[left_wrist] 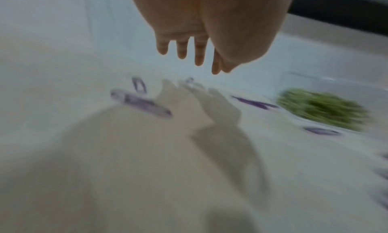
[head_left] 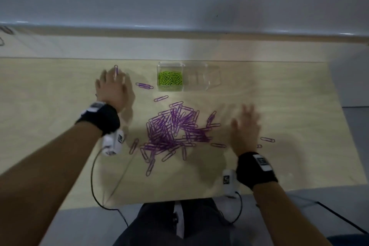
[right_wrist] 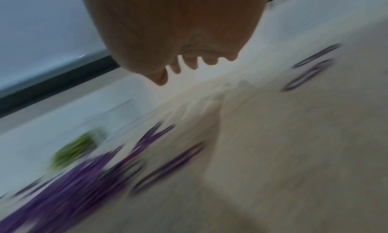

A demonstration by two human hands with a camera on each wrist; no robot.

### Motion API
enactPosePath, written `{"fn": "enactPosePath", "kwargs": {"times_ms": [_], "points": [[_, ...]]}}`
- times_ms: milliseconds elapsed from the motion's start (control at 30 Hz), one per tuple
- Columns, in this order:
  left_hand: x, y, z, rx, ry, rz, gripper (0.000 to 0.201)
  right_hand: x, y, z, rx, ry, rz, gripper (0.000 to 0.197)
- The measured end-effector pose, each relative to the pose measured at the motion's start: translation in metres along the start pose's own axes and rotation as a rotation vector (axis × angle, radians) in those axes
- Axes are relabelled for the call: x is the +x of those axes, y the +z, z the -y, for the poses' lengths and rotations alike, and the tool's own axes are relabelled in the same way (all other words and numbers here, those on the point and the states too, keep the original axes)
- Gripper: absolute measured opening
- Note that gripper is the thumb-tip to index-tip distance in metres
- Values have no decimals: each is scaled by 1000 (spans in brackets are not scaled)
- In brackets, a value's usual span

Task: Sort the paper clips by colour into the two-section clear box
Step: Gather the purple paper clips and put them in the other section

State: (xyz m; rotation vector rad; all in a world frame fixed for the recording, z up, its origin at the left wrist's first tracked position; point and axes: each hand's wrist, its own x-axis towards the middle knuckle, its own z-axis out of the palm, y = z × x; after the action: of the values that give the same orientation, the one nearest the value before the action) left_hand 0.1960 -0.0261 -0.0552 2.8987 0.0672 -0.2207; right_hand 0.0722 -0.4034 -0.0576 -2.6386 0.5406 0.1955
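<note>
Purple clip pile (head_left: 173, 130) lying tangled mid-counter (head_left: 60, 96), thin looped wires, strays scattering around it. Right hand (head_left: 246, 128) hovering just right of pile, fingers spreading, gripping nothing. Left hand (head_left: 112, 88) hovering left beyond pile, fingers straight, empty. Beyond pile, clear box (head_left: 188, 77) sitting: left section holding green clips (head_left: 170, 79), right section showing no clips.

the purple clip pile (head_left: 173, 128) crowds the bench (head_left: 279, 90) just in front of the clear box (head_left: 188, 77); stray clips lie left of the box; bare bench lies right of it.
</note>
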Motion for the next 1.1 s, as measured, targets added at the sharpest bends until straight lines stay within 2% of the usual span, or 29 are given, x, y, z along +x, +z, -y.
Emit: {"fn": "enactPosePath", "kwargs": {"times_ms": [67,100,167,233,300,367,500,600,633,700,767,833,967,1033,1100], "points": [[30,-4,10,34,-20,101,57,7,-8,-40,-18,238,-4,63],[41,-4,12,55,1,165,60,8,-6,-55,-46,304,24,69],[52,2,13,104,55,268,64,5,2,-68,-72,354,94,81],[45,10,9,107,51,316,69,-4,12,-58,-48,370,90,82],[21,18,3,84,30,329,75,-14,20,-36,-36,294,86,80],[-12,21,-2,61,68,339,82,-26,34,-9,-61,138,145,83],[-75,20,0,143,225,429,91,-40,57,42,-82,-148,264,100],[-110,12,11,183,354,441,113,-34,46,58,-67,-360,369,115],[-120,8,14,163,350,422,120,-29,39,57,-110,-412,383,122],[-141,1,17,109,240,411,128,-22,22,56,-222,-441,395,130],[-161,3,10,71,102,397,136,-17,11,54,-309,-439,387,132],[-175,10,-4,63,33,365,141,-13,8,55,-372,-511,393,131],[-170,26,-36,-71,18,281,129,1,14,69,-348,-618,460,117],[-158,30,-50,-180,0,294,119,8,18,80,-307,-668,489,106],[-145,33,-63,-235,40,308,105,12,22,88,-294,-708,518,91]]}}
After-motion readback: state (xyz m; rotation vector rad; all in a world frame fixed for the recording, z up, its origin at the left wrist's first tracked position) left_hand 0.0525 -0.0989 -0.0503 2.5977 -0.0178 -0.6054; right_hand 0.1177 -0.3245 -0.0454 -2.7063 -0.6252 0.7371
